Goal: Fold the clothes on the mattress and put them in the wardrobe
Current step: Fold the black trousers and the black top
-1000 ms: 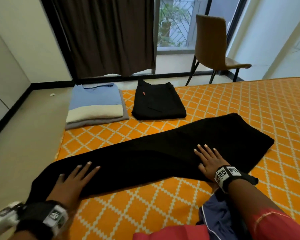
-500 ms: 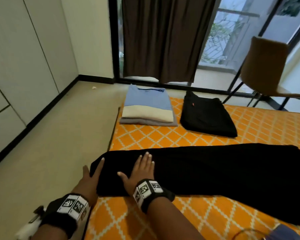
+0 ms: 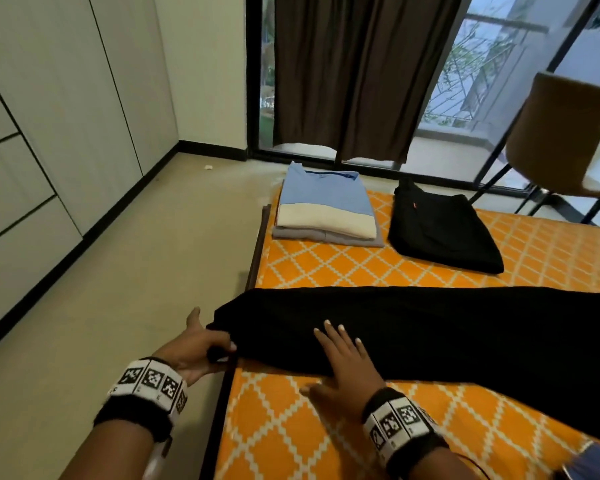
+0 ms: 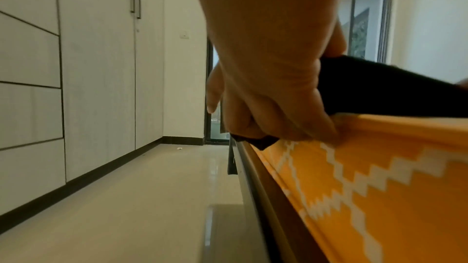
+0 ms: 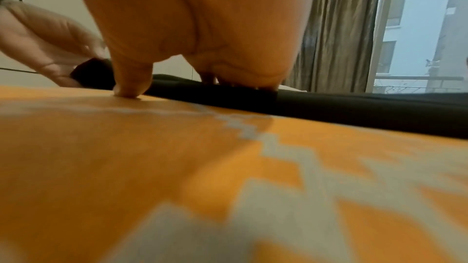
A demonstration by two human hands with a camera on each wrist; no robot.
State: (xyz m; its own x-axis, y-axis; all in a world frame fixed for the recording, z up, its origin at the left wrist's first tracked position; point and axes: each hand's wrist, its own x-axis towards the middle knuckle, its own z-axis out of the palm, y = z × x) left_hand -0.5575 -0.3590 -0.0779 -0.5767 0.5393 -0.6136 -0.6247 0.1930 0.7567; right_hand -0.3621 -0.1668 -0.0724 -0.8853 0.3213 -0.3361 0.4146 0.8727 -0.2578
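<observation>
Head view showed me long black trousers [image 3: 430, 327] lying flat across the orange mattress [image 3: 326, 438]. My left hand [image 3: 196, 344] pinched their end; my right hand [image 3: 347, 358] pressed flat, fingers straight.

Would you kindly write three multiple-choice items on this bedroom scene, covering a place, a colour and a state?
1. Where does the folded blue and cream shirt lie?
A. on the chair
B. at the mattress's far corner
C. on the floor

2. What colour is the long garment under the hands?
A. black
B. red
C. white

3. What is the left hand doing?
A. hanging idle
B. resting flat on the floor
C. gripping the garment's end

Answers: 1 B, it tops a small pile on the orange mattress; 2 A, black throughout; 3 C, its fingers curl round the cloth, while the right hand presses flat.
</observation>
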